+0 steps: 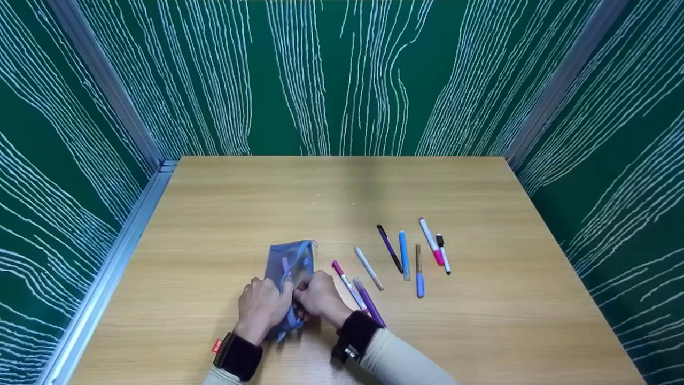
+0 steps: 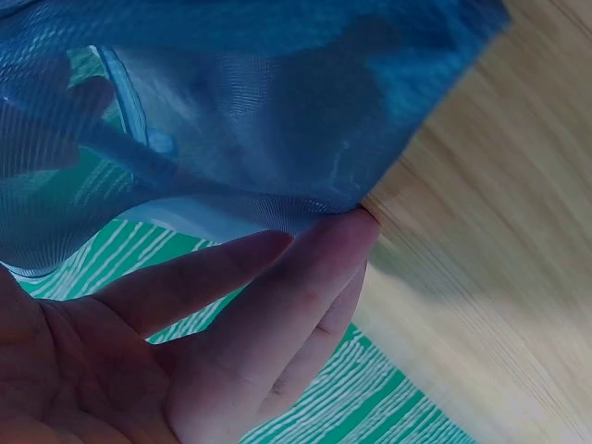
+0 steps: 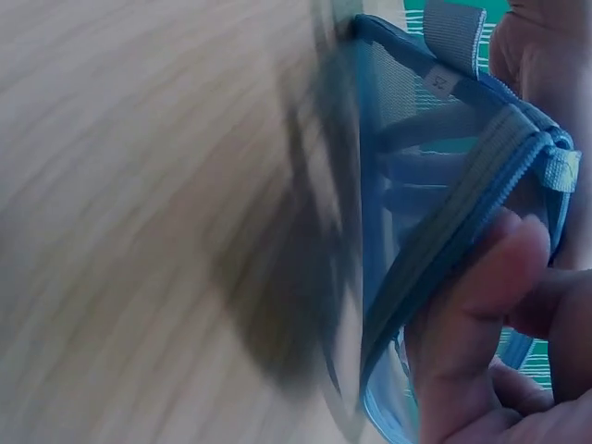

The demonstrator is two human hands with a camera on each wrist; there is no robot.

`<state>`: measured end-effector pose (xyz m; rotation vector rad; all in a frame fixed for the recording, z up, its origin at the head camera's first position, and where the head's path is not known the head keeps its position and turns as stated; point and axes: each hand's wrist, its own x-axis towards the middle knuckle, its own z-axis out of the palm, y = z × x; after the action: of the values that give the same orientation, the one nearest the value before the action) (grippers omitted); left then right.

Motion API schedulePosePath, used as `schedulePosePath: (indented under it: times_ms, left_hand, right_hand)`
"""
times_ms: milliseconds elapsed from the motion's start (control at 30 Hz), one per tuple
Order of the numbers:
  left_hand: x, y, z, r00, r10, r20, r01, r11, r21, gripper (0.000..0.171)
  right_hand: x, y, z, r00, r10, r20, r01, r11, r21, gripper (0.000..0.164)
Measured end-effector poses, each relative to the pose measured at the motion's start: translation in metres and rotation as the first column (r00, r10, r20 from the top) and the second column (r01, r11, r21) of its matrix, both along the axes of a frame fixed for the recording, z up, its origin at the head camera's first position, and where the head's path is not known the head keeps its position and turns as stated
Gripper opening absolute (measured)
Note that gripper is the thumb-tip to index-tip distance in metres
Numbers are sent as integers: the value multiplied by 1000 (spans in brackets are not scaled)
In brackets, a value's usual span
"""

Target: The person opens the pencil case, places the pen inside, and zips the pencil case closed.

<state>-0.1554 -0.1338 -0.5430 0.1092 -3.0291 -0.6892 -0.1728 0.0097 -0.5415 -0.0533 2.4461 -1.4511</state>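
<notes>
A blue see-through mesh pencil case with a zip stands tilted above the table between both hands. My left hand pinches its left side; in the left wrist view the fingers meet at the mesh edge. On the opposite side, my right hand grips the zipped edge, which gapes apart in the right wrist view. A pale purple pen shows at the case's opening. Part of the case is hidden behind the hands.
Beside my right wrist lie a purple marker and a magenta-capped pen. Farther right are several more, including a white pen, a blue marker and a pink-capped marker. Green, white-lined walls enclose the wooden table.
</notes>
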Motion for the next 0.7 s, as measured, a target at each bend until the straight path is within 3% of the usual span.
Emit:
schedulePosePath:
  times_ms: [133, 233, 533, 700]
  left_hand:
    - [0, 0, 0, 1000, -4, 9, 4, 1000, 5, 55]
    - [-1, 1, 1, 1000, -3, 10, 3, 1000, 5, 56]
    - [0, 1, 0, 1000, -7, -13, 7, 1000, 10, 54]
    - [0, 0, 0, 1000, -7, -8, 7, 1000, 9, 54]
  right_hand:
    - [-2, -3, -2, 1000, 5, 22, -5, 1000, 16, 21]
    - [-2, -4, -5, 1000, 13, -10, -12, 998, 66, 21]
    - [1, -4, -7, 985, 91, -147, -78, 993, 92, 21]
    - [1, -3, -6, 984, 87, -157, -72, 992, 99, 13]
